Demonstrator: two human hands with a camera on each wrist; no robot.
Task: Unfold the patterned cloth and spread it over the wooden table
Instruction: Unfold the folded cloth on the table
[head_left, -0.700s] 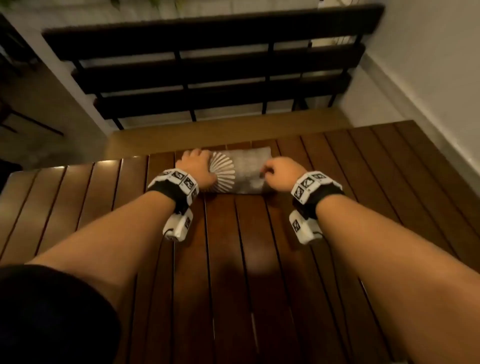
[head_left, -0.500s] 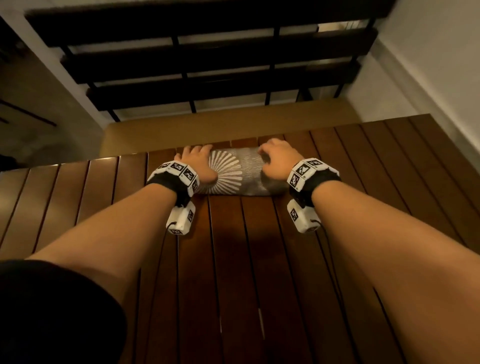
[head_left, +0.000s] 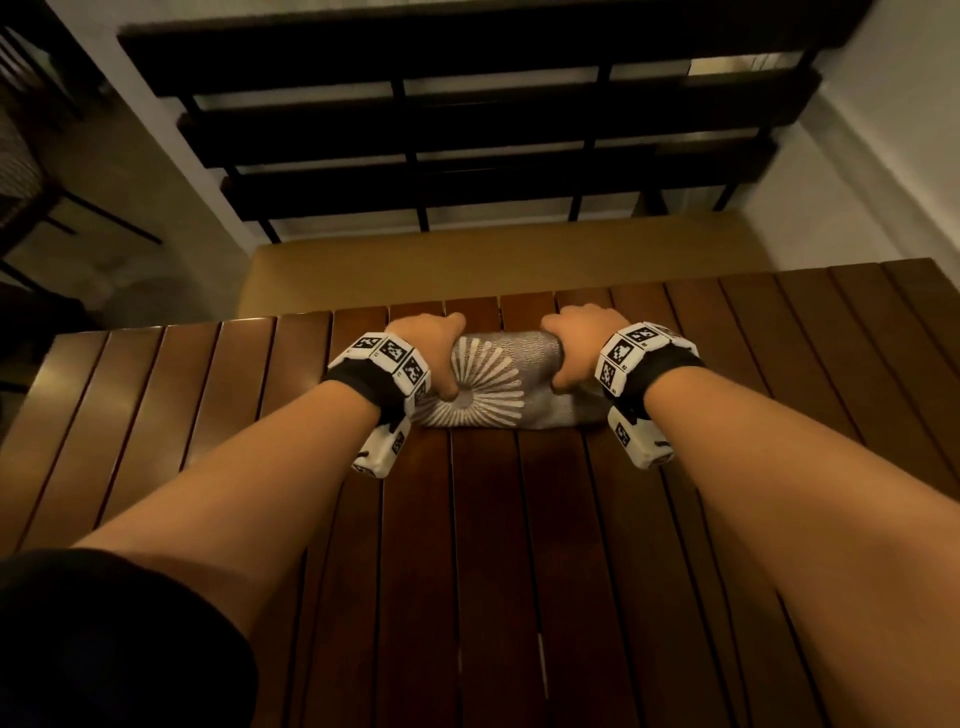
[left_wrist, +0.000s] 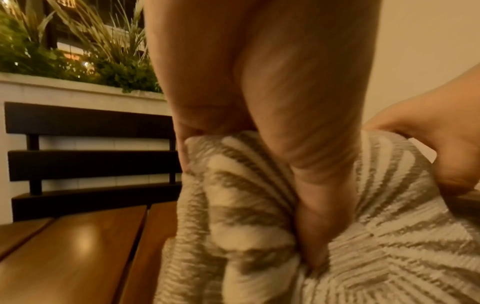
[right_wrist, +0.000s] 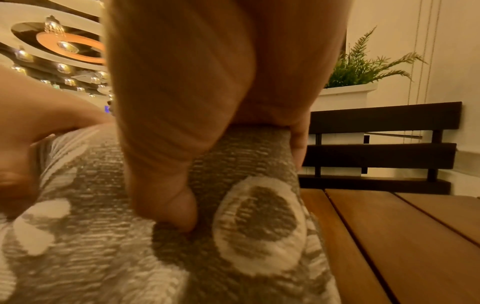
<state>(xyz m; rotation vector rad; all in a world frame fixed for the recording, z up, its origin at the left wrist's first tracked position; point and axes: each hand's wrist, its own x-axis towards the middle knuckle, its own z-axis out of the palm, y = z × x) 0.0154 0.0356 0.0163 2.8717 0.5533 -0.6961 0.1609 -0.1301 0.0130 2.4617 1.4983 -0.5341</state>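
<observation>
Both grips are clenched on the folded cloth (head_left: 498, 387): the left hand (head_left: 431, 358) has its fingers over the far edge and its thumb dug into the top near the white sunburst, and the right hand (head_left: 579, 348) clamps the other end the same way. Seen from each wrist, the thumbs sink into the fabric and bunch it up, so it is soft and thick, a woven, ribbed weave that gives under pressure. It looks light enough for two hands to lift easily, and the rough texture should keep it from slipping.

That bundle lies on the far middle part of the slatted wooden counter (head_left: 493, 571), close to its far edge, with a dark slatted bench (head_left: 467, 124) beyond.

Being limp, it will sag and drop open once lifted, so I judge the best hold is on the outer layer at two corners or along one free edge, hands well apart. Which layer each hand has caught cannot be told here. Gripping the whole stack would only carry it folded.
</observation>
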